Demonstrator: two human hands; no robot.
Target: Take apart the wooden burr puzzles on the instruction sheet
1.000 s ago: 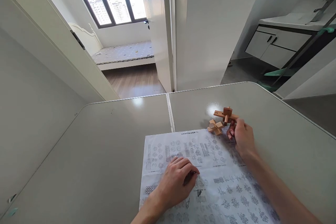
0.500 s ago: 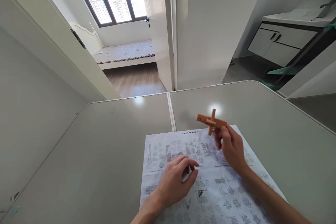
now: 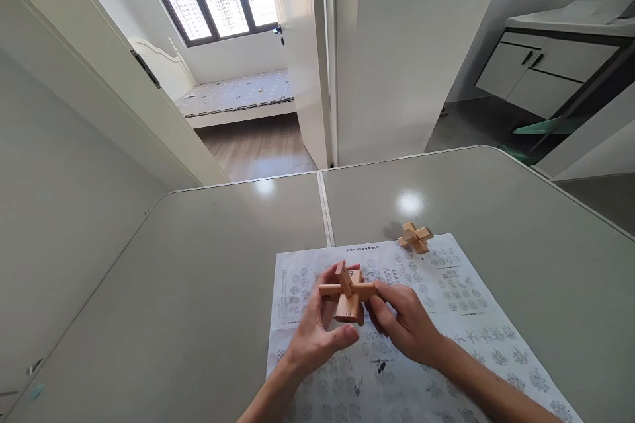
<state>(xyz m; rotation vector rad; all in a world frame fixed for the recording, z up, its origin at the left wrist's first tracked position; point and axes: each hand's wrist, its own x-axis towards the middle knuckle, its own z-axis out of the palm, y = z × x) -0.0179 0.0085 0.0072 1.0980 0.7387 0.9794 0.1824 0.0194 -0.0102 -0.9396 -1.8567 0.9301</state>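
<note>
A wooden interlocking puzzle (image 3: 348, 307), made of crossed bars, is held up in front of me above a printed sheet. My right hand (image 3: 404, 320) pinches the end of its right-hand bar between thumb and fingers. Around its left and far side my left hand (image 3: 317, 330) is cupped, fingers curving behind it and thumb standing apart below. Whether the left fingers touch the wood is hard to see. A second wooden puzzle (image 3: 415, 238), also crossed, rests at the far edge of the paper sheet (image 3: 491, 304), which bears several rows of small diagrams.
The grey table (image 3: 223, 291) has a pale seam (image 3: 325, 211) across it and a raised light rim. Beyond it are an open door (image 3: 302, 53), a bed (image 3: 243, 92) and a window. A white cabinet (image 3: 530, 73) stands at the far right.
My right hand has brought the puzzle left and nearer, to my left hand, which has opened around it. The second puzzle now shows fully on the sheet's far edge.
</note>
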